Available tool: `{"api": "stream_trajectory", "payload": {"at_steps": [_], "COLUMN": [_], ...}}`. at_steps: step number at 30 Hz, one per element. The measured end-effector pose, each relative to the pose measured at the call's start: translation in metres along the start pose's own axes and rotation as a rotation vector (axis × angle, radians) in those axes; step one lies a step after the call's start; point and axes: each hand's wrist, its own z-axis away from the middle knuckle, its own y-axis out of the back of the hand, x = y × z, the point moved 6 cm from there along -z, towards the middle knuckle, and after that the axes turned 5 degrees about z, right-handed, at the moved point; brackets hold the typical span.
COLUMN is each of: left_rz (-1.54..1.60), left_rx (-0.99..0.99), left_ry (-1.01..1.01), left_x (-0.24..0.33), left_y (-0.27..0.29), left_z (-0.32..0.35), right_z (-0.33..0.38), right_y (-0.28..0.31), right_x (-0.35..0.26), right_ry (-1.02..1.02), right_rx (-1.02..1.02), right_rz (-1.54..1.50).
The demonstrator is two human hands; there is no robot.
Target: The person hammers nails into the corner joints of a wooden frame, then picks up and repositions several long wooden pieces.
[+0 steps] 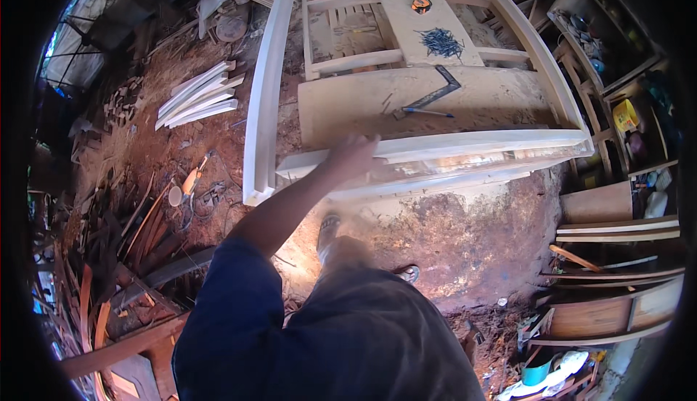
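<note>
My left hand (353,158) reaches forward and grips the pale wooden rail (479,143) near its left end, with the fingers over the top edge. The rail forms the near end of a large wooden frame. Beyond it, a board (341,103) lies across the frame, carrying a dark L-shaped square (434,95) and a blue pen (430,112). Farther back, a pile of dark nails or screws (441,42) and a small round orange-and-black object (421,5) sit on another board (399,20). My right hand is out of view.
A long side beam (263,103) runs along the frame's left. Beyond it lie stacked pale strips (200,96) and an orange power tool (192,181) on the dirt floor. Scrap wood (141,234) heaps at left. Shelving (617,147) and boards (617,230) stand at right.
</note>
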Motion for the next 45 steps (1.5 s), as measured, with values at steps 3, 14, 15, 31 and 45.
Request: {"api": "stream_trajectory", "payload": {"at_steps": [3,14,15,31,45], "left_rz": [0.306,0.686,0.663,0.639,0.485], "left_rx": [-0.197,-0.541,-0.533,-0.502,-0.744], "left_ry": [-0.072,-0.582,-0.502,-0.77,-0.882], "left_x": [-0.028,-0.089,-0.1,-0.047,-0.099], "left_y": [0.021,0.036,0.03,-0.017,0.003], "left_z": [0.02,0.042,0.041,0.017,-0.008], "right_z": [0.006,0.024,0.049,0.108,0.184], "right_y": [-0.042,-0.25,-0.281,-0.446,-0.687], "right_x": [0.078,0.31,0.325,0.631,0.615], "right_ry": [0.008,0.212,0.204,0.208,0.112], "right_rx": [0.023,0.151,0.159,0.377,0.411], "right_rz": [-0.062,-0.168,-0.193,-0.598,-1.074]}}
